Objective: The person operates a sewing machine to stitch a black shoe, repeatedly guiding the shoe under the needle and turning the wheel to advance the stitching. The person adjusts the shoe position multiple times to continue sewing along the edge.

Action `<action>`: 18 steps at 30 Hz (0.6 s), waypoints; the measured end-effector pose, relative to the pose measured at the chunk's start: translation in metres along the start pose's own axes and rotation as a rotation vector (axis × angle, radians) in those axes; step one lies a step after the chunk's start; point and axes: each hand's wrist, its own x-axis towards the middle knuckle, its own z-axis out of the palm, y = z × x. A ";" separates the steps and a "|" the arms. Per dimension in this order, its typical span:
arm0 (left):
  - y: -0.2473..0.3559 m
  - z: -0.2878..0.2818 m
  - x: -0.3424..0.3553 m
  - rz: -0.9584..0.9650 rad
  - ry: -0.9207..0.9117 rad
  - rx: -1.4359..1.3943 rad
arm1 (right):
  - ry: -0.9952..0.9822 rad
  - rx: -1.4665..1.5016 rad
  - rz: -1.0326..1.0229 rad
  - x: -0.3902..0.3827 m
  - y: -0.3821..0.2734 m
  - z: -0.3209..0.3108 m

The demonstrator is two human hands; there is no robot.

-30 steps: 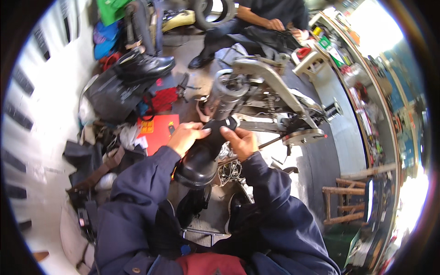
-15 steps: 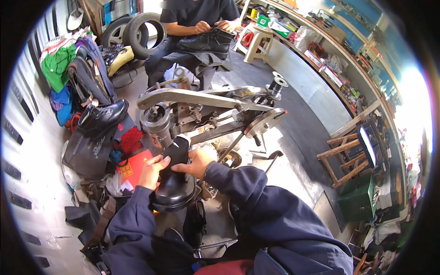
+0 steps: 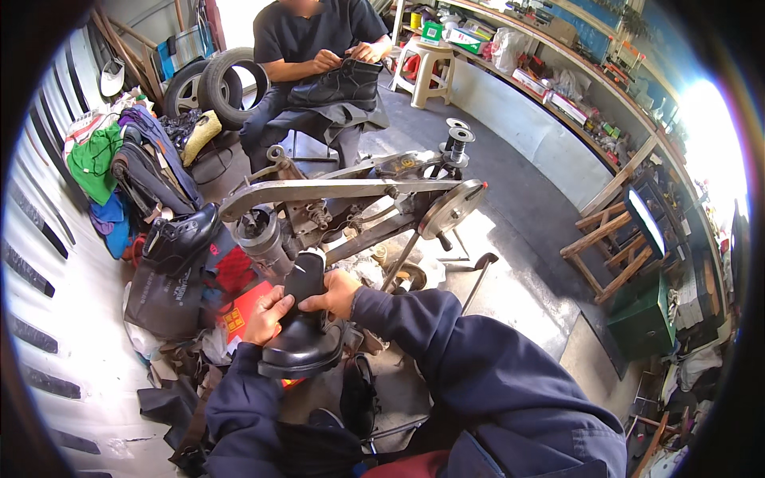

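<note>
A black leather boot (image 3: 301, 344) is held in front of me, its rounded toe toward me and its upper shaft pointing away. My left hand (image 3: 268, 317) grips the shaft from the left, thumb on top. From the right, my right hand (image 3: 336, 295) closes on the same shaft, thumb pressed on the leather. The far end of the shaft reaches up to the head of a metal shoe-patching sewing machine (image 3: 269, 241); I cannot tell whether it touches. The machine has a long arm, a handwheel (image 3: 453, 211) and a thread spool (image 3: 457, 143). Fingers under the shaft are hidden.
Across the machine sits a person (image 3: 319, 40) handling a black boot (image 3: 339, 86). Bags and clothes (image 3: 139, 159), another black shoe (image 3: 182, 239) and a red box (image 3: 241, 312) lie left. Tyres (image 3: 231, 88) stand behind. A wooden stool (image 3: 610, 247) and cluttered shelves line the right.
The view has shifted, so the machine and the seated person appear a little further left. Both my hands keep their grip on the boot, with little change in its pose.
</note>
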 end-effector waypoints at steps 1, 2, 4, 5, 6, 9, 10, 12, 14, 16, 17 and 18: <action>-0.005 -0.004 0.000 0.007 -0.006 -0.036 | -0.018 0.046 0.034 0.002 -0.001 -0.001; -0.010 -0.008 0.000 0.015 -0.012 -0.073 | -0.033 0.091 0.086 0.002 -0.002 -0.001; -0.016 -0.013 -0.001 0.023 -0.027 -0.154 | -0.048 0.146 0.082 0.004 -0.002 -0.002; -0.018 -0.011 -0.002 0.023 -0.035 -0.199 | -0.059 0.174 0.105 0.004 -0.001 -0.002; -0.018 -0.010 -0.003 0.014 -0.059 -0.254 | -0.053 0.182 0.105 0.005 -0.001 -0.003; -0.011 0.001 -0.007 -0.052 -0.068 -0.363 | -0.057 0.205 0.138 0.006 0.001 -0.004; -0.009 0.005 -0.008 -0.050 -0.058 -0.340 | -0.060 0.211 0.140 0.006 0.001 -0.004; -0.005 0.012 -0.011 -0.112 -0.036 -0.416 | -0.063 0.217 0.136 0.006 0.002 -0.004; -0.003 0.013 -0.014 -0.157 -0.009 -0.456 | -0.071 0.218 0.142 0.006 0.003 -0.003; -0.006 0.011 -0.013 -0.169 -0.001 -0.479 | -0.077 0.227 0.114 0.006 0.003 -0.002; -0.008 0.009 -0.013 -0.180 0.019 -0.442 | -0.081 0.226 0.126 0.006 0.004 -0.002; -0.011 0.007 -0.011 -0.177 0.020 -0.426 | -0.074 0.207 0.109 0.006 0.005 -0.002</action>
